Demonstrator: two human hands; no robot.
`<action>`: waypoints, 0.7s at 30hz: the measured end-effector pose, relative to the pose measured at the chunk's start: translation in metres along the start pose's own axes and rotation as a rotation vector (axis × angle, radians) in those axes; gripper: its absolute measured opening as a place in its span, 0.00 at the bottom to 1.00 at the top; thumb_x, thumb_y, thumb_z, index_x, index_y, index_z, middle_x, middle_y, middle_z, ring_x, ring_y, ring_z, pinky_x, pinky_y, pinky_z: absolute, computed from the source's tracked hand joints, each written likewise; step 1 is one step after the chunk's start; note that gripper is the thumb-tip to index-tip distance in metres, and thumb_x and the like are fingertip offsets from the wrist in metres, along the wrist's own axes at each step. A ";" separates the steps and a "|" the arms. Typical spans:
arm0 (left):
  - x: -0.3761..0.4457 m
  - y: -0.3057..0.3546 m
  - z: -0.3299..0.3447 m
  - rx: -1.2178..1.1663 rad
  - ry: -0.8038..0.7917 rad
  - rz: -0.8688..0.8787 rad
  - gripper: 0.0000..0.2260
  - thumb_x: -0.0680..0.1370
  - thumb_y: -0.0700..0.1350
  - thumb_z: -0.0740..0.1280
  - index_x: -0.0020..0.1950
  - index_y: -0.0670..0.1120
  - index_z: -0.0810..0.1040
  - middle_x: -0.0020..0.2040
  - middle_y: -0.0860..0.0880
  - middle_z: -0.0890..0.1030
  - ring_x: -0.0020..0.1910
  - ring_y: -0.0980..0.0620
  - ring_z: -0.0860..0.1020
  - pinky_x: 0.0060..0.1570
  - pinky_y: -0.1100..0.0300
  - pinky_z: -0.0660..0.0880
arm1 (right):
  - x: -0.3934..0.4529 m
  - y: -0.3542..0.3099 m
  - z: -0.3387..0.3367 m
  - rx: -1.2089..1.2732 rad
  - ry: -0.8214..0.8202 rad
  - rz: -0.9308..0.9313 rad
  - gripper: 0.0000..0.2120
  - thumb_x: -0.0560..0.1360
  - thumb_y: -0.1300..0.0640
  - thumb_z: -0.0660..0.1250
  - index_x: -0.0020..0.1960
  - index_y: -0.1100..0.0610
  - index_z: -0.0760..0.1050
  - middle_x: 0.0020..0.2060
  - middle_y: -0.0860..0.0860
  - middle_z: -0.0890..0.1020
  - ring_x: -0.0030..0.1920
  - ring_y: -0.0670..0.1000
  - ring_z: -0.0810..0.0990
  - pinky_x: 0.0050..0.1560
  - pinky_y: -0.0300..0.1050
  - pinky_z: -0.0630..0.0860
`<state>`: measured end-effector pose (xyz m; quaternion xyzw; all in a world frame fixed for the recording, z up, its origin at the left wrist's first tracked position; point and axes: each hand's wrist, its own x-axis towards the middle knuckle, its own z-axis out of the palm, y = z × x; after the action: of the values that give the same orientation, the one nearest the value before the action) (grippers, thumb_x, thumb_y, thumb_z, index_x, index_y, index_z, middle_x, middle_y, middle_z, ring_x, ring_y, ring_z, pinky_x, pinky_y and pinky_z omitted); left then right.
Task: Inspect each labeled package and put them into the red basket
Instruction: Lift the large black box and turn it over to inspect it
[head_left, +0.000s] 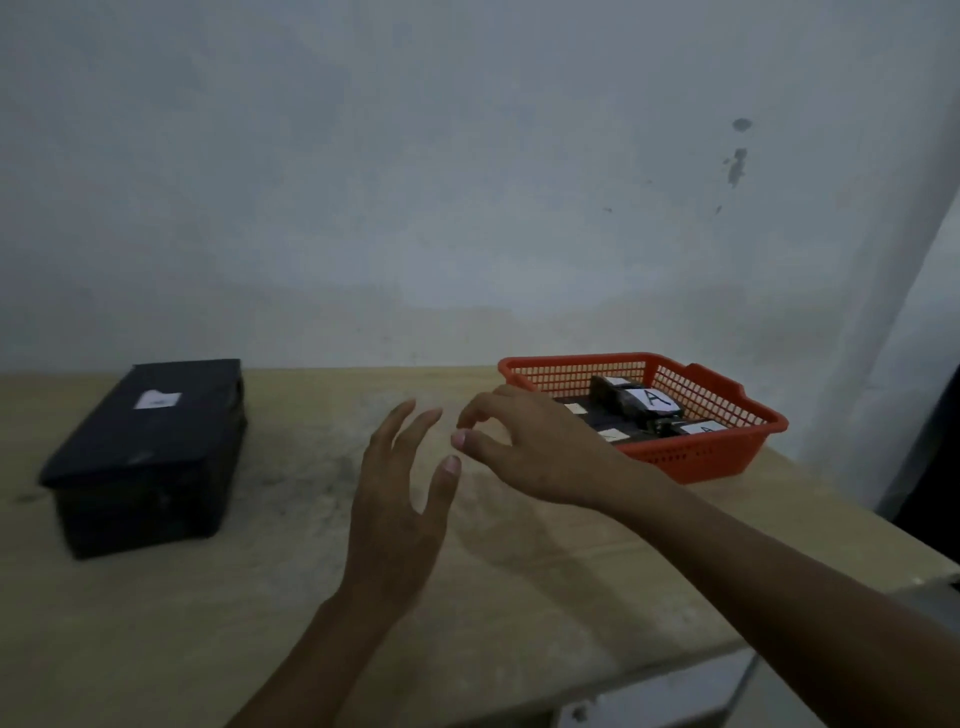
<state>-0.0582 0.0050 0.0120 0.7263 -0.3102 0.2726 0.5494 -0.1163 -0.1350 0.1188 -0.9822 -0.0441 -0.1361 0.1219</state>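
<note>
Both hands empty, left hand (395, 499) and right hand (524, 447) loose, we needed a square two-handed grip on the black package (150, 452), well left of the red basket (670, 457).

The white label (157, 400) on the big black package (145, 457) at nine o'clock is too blurred to read. In the red basket (691, 457) at two o'clock, the right hand (540, 447) hides the near-left corner, so the count of dark packages (639, 405) inside cannot be told; some labels there are too small to read. Both forearms run off the frame at six o'clock.
</note>
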 end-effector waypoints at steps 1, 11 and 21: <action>0.001 -0.003 -0.014 0.011 0.024 0.007 0.21 0.79 0.63 0.56 0.72 0.61 0.67 0.75 0.59 0.63 0.74 0.59 0.63 0.67 0.54 0.67 | 0.004 -0.012 0.003 0.020 0.002 -0.012 0.17 0.82 0.40 0.58 0.62 0.48 0.76 0.62 0.48 0.78 0.57 0.45 0.74 0.67 0.52 0.71; 0.026 -0.044 -0.153 0.277 0.339 0.048 0.21 0.80 0.56 0.58 0.69 0.46 0.72 0.72 0.48 0.70 0.75 0.45 0.64 0.71 0.46 0.64 | 0.067 -0.123 0.057 0.432 0.024 -0.051 0.16 0.82 0.42 0.60 0.61 0.52 0.77 0.57 0.48 0.80 0.56 0.47 0.78 0.59 0.49 0.77; 0.016 -0.118 -0.197 0.159 0.550 -0.471 0.24 0.80 0.60 0.60 0.73 0.50 0.65 0.71 0.46 0.69 0.69 0.46 0.69 0.66 0.44 0.70 | 0.115 -0.165 0.132 0.885 -0.222 0.350 0.29 0.82 0.35 0.54 0.78 0.48 0.57 0.73 0.54 0.68 0.63 0.60 0.77 0.52 0.53 0.81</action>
<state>0.0302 0.2174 -0.0018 0.7178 0.0466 0.3470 0.6018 0.0083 0.0643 0.0650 -0.8373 0.0553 0.0238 0.5434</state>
